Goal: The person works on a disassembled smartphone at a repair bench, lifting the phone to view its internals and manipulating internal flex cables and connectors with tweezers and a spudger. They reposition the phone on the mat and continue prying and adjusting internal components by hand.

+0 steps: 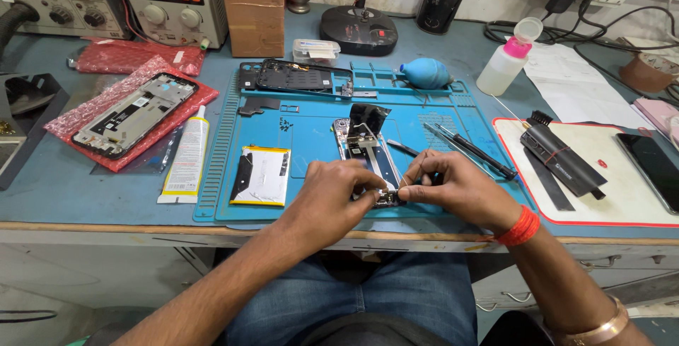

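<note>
An opened phone (366, 149) lies lengthwise on the blue repair mat (311, 134), its circuit boards bare and a black flap lifted at the far end. My left hand (332, 189) rests on the phone's near end, fingers pinched on its lower edge. My right hand (449, 187) meets it from the right, thumb and forefinger pinched together on a thin dark tool whose tip touches the phone's bottom part. What lies under the fingertips is hidden.
On the mat lie a battery (260, 175), a black phone frame (296, 76), a blue air blower (426, 73) and screwdrivers (470, 149). A glue tube (185, 154) and another phone frame (133, 114) on red bubble wrap sit left. A solvent bottle (503, 67), a white pad (622, 190) and a black roll are right.
</note>
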A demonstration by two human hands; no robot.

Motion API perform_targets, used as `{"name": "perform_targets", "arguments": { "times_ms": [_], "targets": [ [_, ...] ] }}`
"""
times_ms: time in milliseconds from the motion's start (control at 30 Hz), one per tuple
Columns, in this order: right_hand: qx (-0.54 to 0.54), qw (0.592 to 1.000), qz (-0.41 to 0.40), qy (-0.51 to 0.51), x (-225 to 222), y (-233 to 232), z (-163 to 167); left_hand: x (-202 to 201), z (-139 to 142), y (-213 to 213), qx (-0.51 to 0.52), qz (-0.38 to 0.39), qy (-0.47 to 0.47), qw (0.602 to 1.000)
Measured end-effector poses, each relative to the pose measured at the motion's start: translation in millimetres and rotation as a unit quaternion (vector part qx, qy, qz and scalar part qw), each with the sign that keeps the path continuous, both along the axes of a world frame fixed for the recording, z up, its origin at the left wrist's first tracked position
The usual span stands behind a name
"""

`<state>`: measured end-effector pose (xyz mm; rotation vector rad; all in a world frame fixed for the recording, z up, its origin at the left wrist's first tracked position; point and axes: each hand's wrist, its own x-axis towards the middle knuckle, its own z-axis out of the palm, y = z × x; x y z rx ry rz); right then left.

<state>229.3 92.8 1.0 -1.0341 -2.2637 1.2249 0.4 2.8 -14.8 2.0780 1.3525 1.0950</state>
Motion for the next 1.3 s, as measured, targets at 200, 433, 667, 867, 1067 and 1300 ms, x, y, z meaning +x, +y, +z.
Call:
{"name": "perform_targets", "arguments": {
  "times_ms": [200,433,667,867,1067,1300],
  "targets": [
    [-0.019,0.998,0.026,-0.052,-1,13,0,-4,-2,2,0.021,0.022,0.065,0.997],
    [-0.029,0.996,0.056,-0.07,-4,21,1,-8,1,1,-0.015,0.014,0.113,0.993],
    [0.03,0.99,0.063,-0.123,-8,21,7,-7,4,1,-0.042,0.01,0.131,0.99],
    [0.036,0.989,0.084,-0.118,-11,20,12,-9,3,-1,-0.019,0.004,0.116,0.993],
    [0.043,0.989,0.073,-0.12,-10,14,15,-8,4,-1,-0.018,-0.001,0.132,0.991],
    [0.112,0.987,0.047,-0.103,-10,3,13,-8,4,-4,0.028,-0.011,0.159,0.987]
  ]
}}
